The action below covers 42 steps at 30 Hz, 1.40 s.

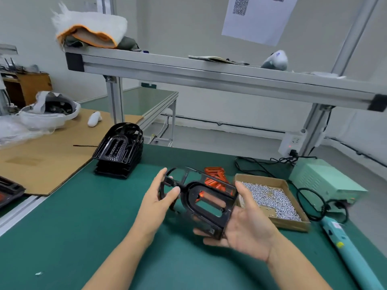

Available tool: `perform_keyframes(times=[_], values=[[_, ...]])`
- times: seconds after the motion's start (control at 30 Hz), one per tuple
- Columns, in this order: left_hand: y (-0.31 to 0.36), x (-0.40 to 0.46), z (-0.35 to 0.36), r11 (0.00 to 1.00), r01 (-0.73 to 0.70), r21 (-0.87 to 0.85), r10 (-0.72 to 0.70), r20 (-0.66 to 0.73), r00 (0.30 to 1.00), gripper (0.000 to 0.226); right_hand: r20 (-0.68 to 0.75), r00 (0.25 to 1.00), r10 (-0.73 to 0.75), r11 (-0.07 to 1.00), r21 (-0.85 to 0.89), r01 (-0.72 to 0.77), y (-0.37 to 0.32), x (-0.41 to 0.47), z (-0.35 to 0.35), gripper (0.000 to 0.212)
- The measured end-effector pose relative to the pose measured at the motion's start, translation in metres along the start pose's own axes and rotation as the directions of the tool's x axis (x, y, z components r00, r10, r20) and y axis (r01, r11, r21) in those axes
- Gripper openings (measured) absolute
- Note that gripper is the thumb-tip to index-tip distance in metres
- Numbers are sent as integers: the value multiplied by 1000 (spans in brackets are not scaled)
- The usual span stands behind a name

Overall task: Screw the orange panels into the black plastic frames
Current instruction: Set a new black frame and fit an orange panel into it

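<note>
Both hands hold one black plastic frame (191, 197) above the green mat. My left hand (158, 197) grips its ringed left end. My right hand (245, 225) cups its flat right end from below, thumb on the far edge. Orange shows through the frame's slots. A pile of orange panels (214, 176) lies just behind the frame. A stack of black frames (119, 149) stands at the mat's far left. A cardboard box of silver screws (270, 197) sits right of my right hand.
A teal electric screwdriver (347, 250) lies at the right edge, its black cable looping to a pale green power unit (322, 181). Brown cardboard (41, 155) covers the table on the left. An aluminium shelf rail (209, 78) crosses overhead.
</note>
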<state>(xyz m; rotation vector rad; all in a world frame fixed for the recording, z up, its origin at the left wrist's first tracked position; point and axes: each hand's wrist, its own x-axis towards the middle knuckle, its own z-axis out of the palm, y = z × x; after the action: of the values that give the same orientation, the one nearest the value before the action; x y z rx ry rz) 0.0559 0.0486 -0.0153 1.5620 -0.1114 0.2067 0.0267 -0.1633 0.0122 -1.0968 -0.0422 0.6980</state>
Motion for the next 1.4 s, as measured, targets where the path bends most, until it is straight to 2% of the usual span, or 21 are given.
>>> perform_keyframes(times=[0.1, 0.2, 0.27, 0.33, 0.4, 0.5, 0.57, 0.63, 0.77, 0.83, 0.9, 1.03, 1.1, 1.27, 1.33, 1.4], values=[[2, -10, 13, 999, 37, -27, -37, 14, 999, 54, -3, 1000, 29, 1000, -2, -29, 5, -15, -11, 83], [4, -20, 20, 998, 69, -13, -69, 8, 998, 44, -92, 994, 52, 999, -12, -53, 7, -26, -16, 85], [4, -26, 23, 996, 86, 18, -86, 16, 996, 35, -177, 984, 0, 1000, -18, -3, 9, -30, -16, 82], [5, -33, 24, 990, 120, 73, -122, 27, 992, 33, -271, 956, -109, 994, -21, 107, 12, -29, -17, 68], [6, -41, 25, 977, 151, 151, -157, 33, 987, 34, -410, 879, -244, 966, -180, 184, 18, -29, -19, 50], [9, -49, 26, 912, 120, 393, -129, -5, 992, 30, -530, 735, -422, 831, -551, 80, 24, -32, -21, 29], [9, -53, 27, 836, 97, 539, -100, -23, 995, 23, -509, 674, -535, 670, -742, -28, 27, -33, -24, 22], [9, -54, 30, 734, 99, 671, -102, -36, 994, 18, -455, 667, -590, 545, -834, -86, 27, -32, -24, 21], [4, -51, 35, 534, 42, 844, -58, -14, 998, 45, -380, 673, -634, 380, -912, -157, 27, -25, -22, 26], [5, -49, 41, 441, -77, 894, 34, 69, 997, 55, -342, 690, -638, 312, -934, -175, 29, -21, -22, 28], [8, -48, 53, 364, -203, 909, 99, 179, 979, 55, -312, 709, -632, 236, -949, -207, 31, -17, -21, 28], [2, -48, 73, 244, -298, 923, 37, 299, 954, 50, -257, 719, -646, 38, -951, -306, 32, -12, -23, 28], [-2, -48, 75, 207, -306, 929, 25, 308, 951, 49, -218, 694, -686, -15, -950, -313, 29, -12, -23, 27], [-6, -52, 73, 196, -271, 942, 36, 269, 962, 50, -100, 640, -761, -157, -930, -331, 13, 0, -15, 26], [-5, -52, 75, 187, -258, 948, 38, 255, 966, 50, -88, 647, -758, -228, -893, -388, 4, 10, -13, 28], [-3, -52, 76, 190, -253, 949, 46, 249, 967, 50, -141, 677, -722, -287, -829, -479, -5, 22, -14, 33]])
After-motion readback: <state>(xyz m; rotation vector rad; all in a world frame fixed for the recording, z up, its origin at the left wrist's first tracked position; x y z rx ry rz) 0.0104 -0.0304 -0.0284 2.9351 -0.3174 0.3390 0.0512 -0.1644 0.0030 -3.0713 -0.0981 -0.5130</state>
